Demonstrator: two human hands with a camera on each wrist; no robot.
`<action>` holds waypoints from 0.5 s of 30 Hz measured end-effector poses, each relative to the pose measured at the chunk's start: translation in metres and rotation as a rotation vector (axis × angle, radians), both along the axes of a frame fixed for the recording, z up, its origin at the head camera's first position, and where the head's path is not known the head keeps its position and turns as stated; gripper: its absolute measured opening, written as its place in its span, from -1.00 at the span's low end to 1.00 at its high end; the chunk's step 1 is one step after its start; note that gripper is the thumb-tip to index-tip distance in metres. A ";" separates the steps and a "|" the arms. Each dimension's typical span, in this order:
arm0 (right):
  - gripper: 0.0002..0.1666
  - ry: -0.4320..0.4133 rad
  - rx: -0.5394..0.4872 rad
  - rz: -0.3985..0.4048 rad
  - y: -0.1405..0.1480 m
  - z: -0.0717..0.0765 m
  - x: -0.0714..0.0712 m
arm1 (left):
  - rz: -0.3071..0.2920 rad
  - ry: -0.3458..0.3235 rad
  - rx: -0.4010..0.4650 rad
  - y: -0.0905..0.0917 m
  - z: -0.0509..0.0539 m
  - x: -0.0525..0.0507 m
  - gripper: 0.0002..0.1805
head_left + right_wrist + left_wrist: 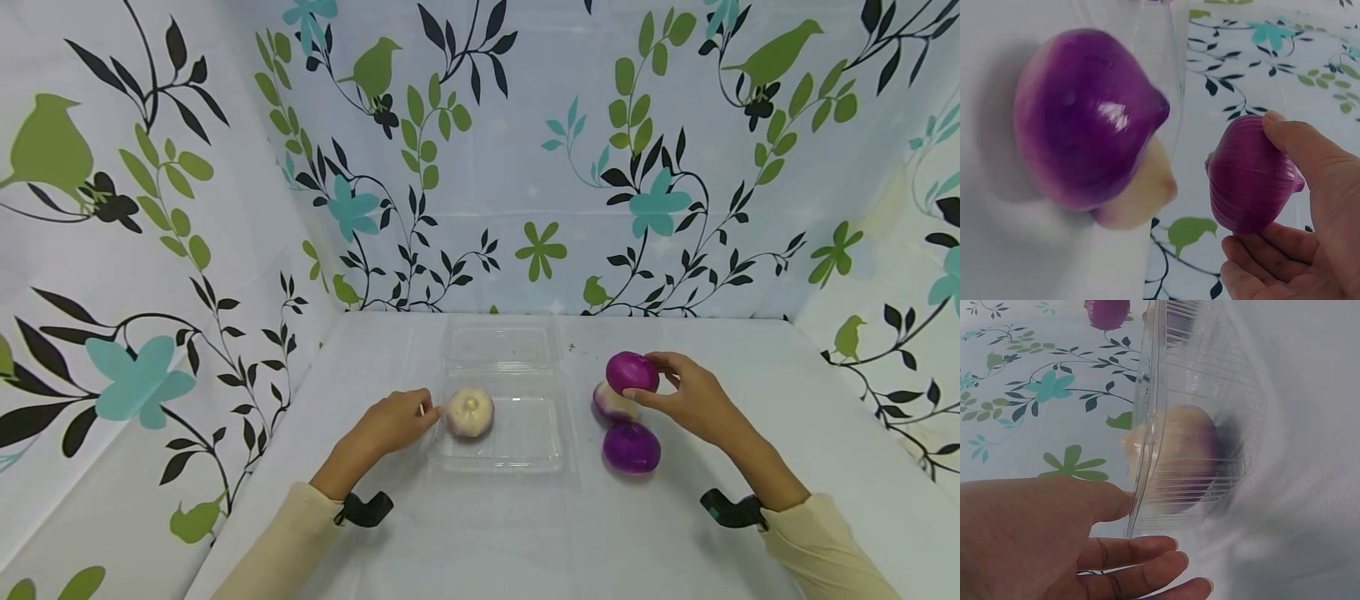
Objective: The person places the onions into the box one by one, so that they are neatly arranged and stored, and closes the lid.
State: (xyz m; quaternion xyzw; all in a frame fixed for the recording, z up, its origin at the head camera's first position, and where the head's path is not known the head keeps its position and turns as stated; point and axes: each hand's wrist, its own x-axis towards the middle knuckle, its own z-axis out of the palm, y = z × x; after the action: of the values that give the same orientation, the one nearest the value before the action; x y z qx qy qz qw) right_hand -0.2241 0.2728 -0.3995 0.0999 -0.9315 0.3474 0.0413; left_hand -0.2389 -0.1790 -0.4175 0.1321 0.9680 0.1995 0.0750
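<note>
In my right hand [693, 400] is a bright purple toy onion [632, 372], pinched between thumb and fingers above the table. Just below it lie a pale cream-and-purple onion [617, 403] and a dark purple onion [632, 448]. To the left, a clear plastic container [528, 462] stands with its lid opened back, away from me. A cream onion [470, 412] with purple sides sits in the left part of its base. My left hand [393, 421] is at the container's left edge. Its thumb touches the rim [1147, 450], while the other fingers extend loosely beside the wall.
The white-covered table [465, 533] reaches back to a patterned curtain [480, 167] with leaves and birds. More of this cloth hangs at both sides. The container's lid [498, 346] lies behind its base. A few small specks lie near the table's back.
</note>
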 end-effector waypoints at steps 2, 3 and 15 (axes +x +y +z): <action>0.03 0.008 -0.002 0.028 -0.007 0.003 -0.001 | -0.001 0.002 0.001 0.000 0.001 0.000 -0.74; 0.02 0.013 -0.002 0.043 -0.011 0.005 -0.001 | 0.000 0.003 0.000 0.000 0.001 0.000 -0.74; -0.03 -0.015 0.039 0.156 -0.064 0.013 -0.016 | 0.000 0.008 -0.011 0.000 -0.003 -0.002 -0.75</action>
State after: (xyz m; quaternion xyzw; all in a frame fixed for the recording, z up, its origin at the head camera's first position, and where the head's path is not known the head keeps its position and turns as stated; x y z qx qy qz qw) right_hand -0.2405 0.2089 -0.3863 0.1702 -0.9277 0.3323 0.0051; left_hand -0.2406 -0.1793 -0.4201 0.1323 0.9694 0.1938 0.0719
